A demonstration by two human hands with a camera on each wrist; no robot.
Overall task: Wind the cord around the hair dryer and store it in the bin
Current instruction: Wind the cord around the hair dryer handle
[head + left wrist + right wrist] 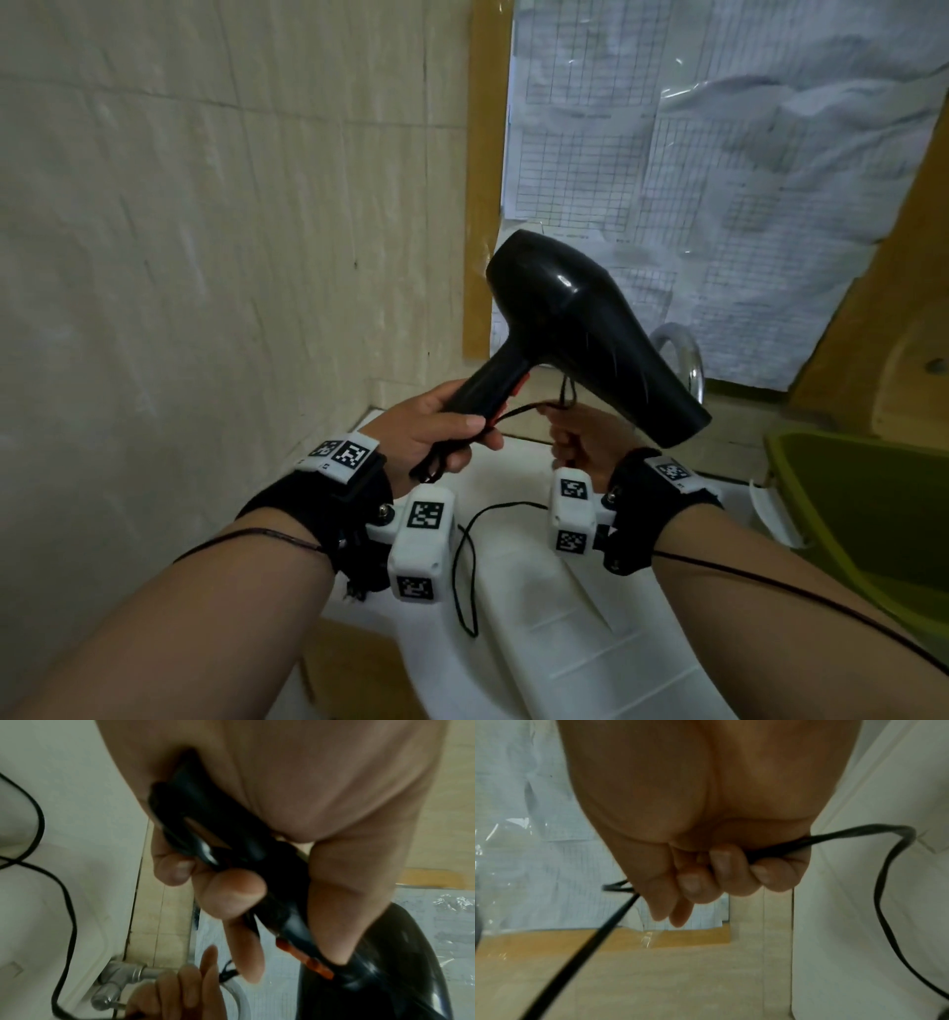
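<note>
One black hair dryer (580,329) is held up over the white sink (565,642), its nozzle pointing toward 4 o'clock. The left hand (436,437) has its fingers clamped around the handle, thumb on top. At 3 o'clock from it, the right hand (580,442) curls its fingers tight on the one black cord (464,565), which droops in a loop toward 6 o'clock. One green bin (862,519) sits at 3 o'clock, beside the sink.

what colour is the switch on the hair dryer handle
Red-orange, on the black hair dryer's handle. The switch shows best in the left wrist view.
</note>
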